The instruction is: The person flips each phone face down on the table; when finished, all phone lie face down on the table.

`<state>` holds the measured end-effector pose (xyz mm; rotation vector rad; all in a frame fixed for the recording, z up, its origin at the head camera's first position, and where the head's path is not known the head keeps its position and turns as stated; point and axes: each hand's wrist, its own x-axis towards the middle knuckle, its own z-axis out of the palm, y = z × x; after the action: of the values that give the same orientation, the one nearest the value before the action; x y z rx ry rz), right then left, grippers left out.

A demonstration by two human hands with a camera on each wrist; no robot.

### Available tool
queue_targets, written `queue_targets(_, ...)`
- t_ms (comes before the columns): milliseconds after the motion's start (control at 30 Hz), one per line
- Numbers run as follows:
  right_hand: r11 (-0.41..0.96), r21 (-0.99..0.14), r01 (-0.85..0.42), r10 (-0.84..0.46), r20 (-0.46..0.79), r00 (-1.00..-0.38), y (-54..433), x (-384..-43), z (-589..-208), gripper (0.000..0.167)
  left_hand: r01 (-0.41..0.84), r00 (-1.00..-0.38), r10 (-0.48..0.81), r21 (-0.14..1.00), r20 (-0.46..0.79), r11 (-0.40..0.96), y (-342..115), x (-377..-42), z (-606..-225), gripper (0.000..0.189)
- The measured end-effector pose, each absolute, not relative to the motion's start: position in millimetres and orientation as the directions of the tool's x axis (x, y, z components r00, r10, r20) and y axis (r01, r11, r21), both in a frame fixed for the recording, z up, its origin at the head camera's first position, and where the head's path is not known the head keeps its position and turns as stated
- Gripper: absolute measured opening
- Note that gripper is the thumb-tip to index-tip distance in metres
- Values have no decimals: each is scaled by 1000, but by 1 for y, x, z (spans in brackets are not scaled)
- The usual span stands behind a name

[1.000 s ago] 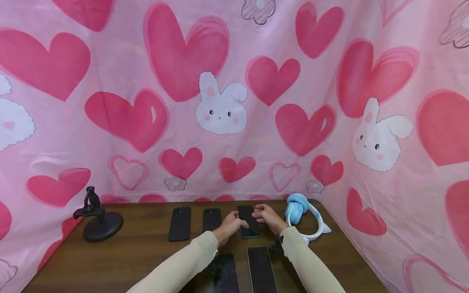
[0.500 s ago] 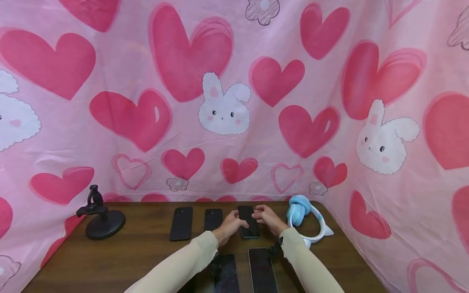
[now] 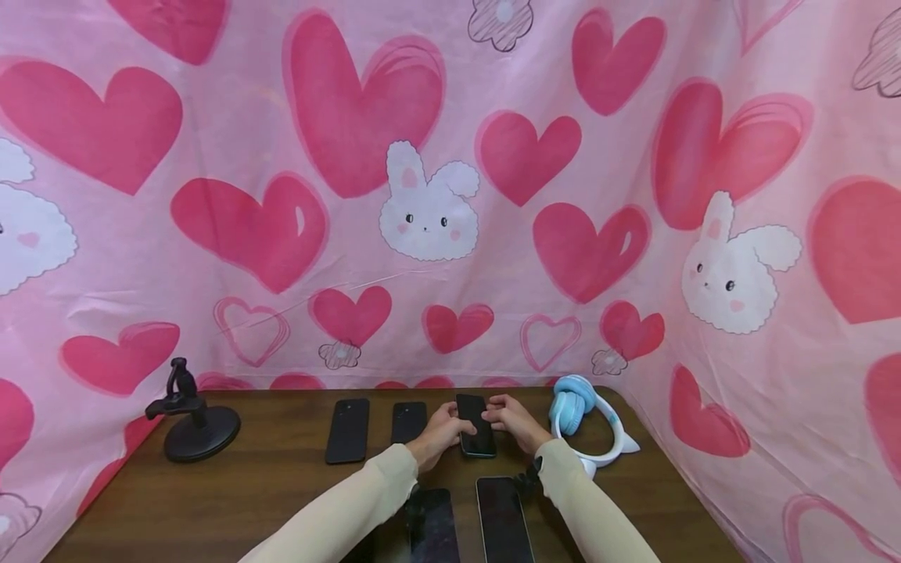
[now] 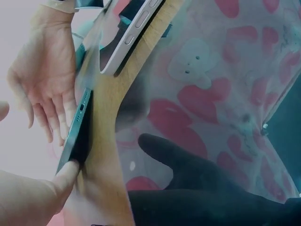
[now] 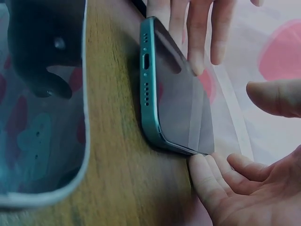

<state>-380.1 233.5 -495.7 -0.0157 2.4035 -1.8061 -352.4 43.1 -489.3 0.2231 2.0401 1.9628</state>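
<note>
A black-screened phone with a teal edge lies face up on the wooden table between both hands. At its left side is my left hand, fingers extended and thumb over the screen's edge in the head view. My right hand meets the other side. In the right wrist view, the right fingertips touch the phone's long edge, and the thumb stands off from it. The left thumb is against the same phone in the left wrist view, while the right palm faces the camera beyond.
Two dark phones, one larger and one smaller, lie to the left. Two more lie nearer, a dark one and a light-rimmed one. Blue-white headphones are at right, a black stand at far left.
The head view has shifted slightly. Both hands stay at the teal-edged phone, with hardly any visible movement.
</note>
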Motion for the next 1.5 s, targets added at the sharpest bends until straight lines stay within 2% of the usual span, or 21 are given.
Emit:
queue_targets(300, 258, -962, 85, -99, -114, -989, 231, -377, -495, 56, -70, -951, 304, 997, -63, -14, 41, -354, -481, 87)
queue_targets(567, 274, -961, 47, -143, -89, -986, 225, -373, -493, 55, -55, -958, 284, 998, -44, -32, 42, -357, -481, 84)
queue_targets(1033, 131, -991, 18, -276, -54, -960, 220, -364, -474, 56, -72, -937, 348, 989, -23, -128, 40, -362, -475, 81)
queue_targets(1300, 78, -997, 28, -282, -49, -958, 220, -360, -469, 57, -79, -924, 382, 983, -9, -168, 40, -364, -474, 81)
queue_targets(1500, 57, -998, 22, -261, -36, -965, 219, -359, -465, 59, -70, -909, 416, 987, -3, -146, 38, -362, -472, 79)
